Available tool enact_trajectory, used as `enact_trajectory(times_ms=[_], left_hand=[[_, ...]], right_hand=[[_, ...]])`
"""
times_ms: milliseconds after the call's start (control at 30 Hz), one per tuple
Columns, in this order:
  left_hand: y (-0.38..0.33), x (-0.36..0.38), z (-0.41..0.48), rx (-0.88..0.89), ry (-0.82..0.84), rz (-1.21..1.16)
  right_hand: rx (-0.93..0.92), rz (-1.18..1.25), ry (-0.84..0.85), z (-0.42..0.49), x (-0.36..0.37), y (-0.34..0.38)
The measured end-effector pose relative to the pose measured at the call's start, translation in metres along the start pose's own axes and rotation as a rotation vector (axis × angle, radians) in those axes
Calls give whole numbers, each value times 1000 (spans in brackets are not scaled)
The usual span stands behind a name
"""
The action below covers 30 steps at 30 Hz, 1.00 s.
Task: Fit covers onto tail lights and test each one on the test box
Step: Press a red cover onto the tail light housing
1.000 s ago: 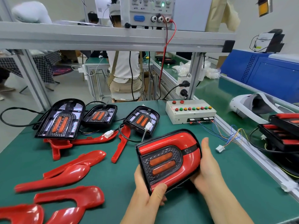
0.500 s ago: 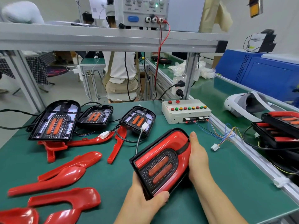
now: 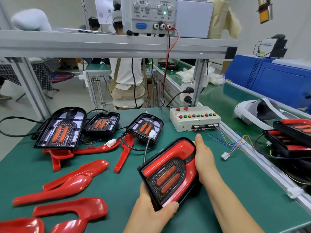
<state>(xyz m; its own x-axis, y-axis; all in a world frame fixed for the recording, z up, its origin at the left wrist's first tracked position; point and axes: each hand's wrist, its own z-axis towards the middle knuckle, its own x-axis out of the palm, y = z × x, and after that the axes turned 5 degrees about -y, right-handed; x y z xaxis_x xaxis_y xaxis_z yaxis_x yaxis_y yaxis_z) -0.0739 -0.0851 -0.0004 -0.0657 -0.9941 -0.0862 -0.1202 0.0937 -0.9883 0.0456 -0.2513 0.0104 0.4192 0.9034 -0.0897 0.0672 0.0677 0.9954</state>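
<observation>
I hold a tail light with a red cover on it (image 3: 170, 170) above the green mat, tilted. My left hand (image 3: 152, 214) grips its near corner, thumb over the rim. My right hand (image 3: 204, 157) grips its right edge, thumb pointing up. Its black cable runs up to a white plug (image 3: 152, 133). Three uncovered tail lights (image 3: 61, 127) (image 3: 102, 123) (image 3: 145, 127) lie at the back of the mat. Several loose red covers (image 3: 74, 180) lie at the left. The beige test box (image 3: 195, 118) with coloured buttons stands behind my right hand; its loose white connector (image 3: 225, 155) lies on the mat.
A stack of covered tail lights (image 3: 292, 135) sits on the conveyor at right, beside a white headset (image 3: 252, 111). A power supply (image 3: 148, 14) stands on the shelf overhead, its red lead dropping to the table. A person sits at a bench beyond.
The tail light has turned in my hands, from nearly level to tilted with its rounded end up and to the right. Both hands kept their hold.
</observation>
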Motion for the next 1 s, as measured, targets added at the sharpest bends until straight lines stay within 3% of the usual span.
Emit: enact_trajectory(times_ms=[200,300,400,533,600,700,800,900,1000], left_hand=[[-13,-10,-7,-113,38,99],[-21,-24,-3,-12,-256,459],[-37,-27,15,277,-503,765],[-65,-18,57,400,-206,1154],[-64,-13,76,371,-48,1303],[-55,-10,84,354,-119,1395],[-48,-7,86,464,-158,1442],[-50,-2,85,491,-171,1479],[-49,0,86,486,-206,1520]], right_hand=[[-103,-169,25,11,-4,-1],[-25,-316,77,14,-9,1],[2,-400,116,11,-9,4],[-101,-466,139,3,-3,15],[-133,-512,182,2,-3,21],[-100,-598,261,7,-4,35],[-122,-745,290,11,5,46],[-278,-959,255,7,14,48],[-436,-895,144,4,14,43]])
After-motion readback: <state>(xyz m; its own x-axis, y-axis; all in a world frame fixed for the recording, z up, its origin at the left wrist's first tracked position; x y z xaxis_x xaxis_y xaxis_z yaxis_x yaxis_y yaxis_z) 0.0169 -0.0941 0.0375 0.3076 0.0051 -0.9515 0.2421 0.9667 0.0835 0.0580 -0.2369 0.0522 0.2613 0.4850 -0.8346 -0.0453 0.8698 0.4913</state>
